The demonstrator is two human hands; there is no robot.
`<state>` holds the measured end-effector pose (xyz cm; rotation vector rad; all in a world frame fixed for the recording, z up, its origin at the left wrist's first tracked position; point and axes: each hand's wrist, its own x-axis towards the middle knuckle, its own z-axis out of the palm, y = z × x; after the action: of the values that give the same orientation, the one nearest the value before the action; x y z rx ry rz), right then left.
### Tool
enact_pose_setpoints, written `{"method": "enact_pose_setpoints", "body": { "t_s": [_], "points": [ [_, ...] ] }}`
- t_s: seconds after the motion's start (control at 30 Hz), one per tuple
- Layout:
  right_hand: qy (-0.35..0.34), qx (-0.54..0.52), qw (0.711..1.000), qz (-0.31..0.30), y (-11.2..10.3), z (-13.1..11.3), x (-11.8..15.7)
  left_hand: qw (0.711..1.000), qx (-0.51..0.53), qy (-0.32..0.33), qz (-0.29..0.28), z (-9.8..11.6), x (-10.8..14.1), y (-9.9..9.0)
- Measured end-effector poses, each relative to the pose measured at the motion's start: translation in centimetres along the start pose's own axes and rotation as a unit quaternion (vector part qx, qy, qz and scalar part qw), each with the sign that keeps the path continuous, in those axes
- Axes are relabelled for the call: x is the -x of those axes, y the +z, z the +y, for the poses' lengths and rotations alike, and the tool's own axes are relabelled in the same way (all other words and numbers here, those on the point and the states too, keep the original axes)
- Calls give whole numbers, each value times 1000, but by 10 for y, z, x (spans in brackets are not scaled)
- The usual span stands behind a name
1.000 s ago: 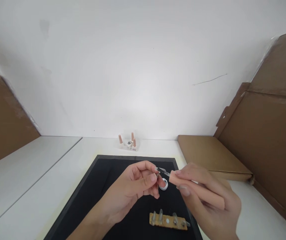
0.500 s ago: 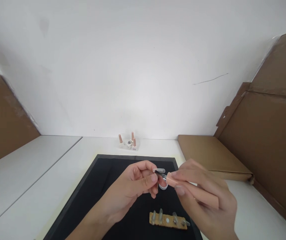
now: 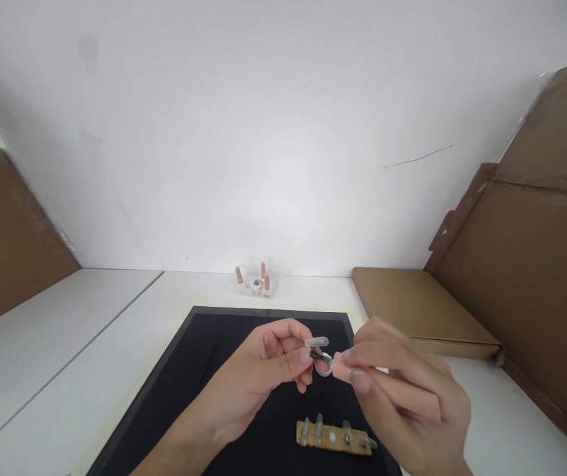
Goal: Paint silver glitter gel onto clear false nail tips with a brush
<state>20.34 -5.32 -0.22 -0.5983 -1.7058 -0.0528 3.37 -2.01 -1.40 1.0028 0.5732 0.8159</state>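
Pink handle (image 3: 409,393) sits pinched in the grip of the right hand (image 3: 419,423), its dark brush (image 3: 319,356) just below a nail tip (image 3: 317,342) pinched by the left hand (image 3: 268,362); this tip looks clear, so much seems left, and more tips (image 3: 319,430) stand on the brown strip (image 3: 333,447)

Handle (image 3: 407,393) partly covered by right hand (image 3: 427,430), mat (image 3: 253,436) cut off at near edge, far bottle (image 3: 266,291) markings too small to be read

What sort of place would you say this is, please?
It looks like an improvised tabletop workspace, judging by the cardboard panels at both sides and the black mat laid on a white tabletop.
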Motion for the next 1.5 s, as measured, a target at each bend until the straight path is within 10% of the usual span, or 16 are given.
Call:
{"method": "enact_pose_setpoints", "body": {
  "t_s": [1.5],
  "points": [
    [-12, -3, 999, 44, 0, 2, 0, 1000, -8, 2, -27, -2, 1, -5]
  ]
}}
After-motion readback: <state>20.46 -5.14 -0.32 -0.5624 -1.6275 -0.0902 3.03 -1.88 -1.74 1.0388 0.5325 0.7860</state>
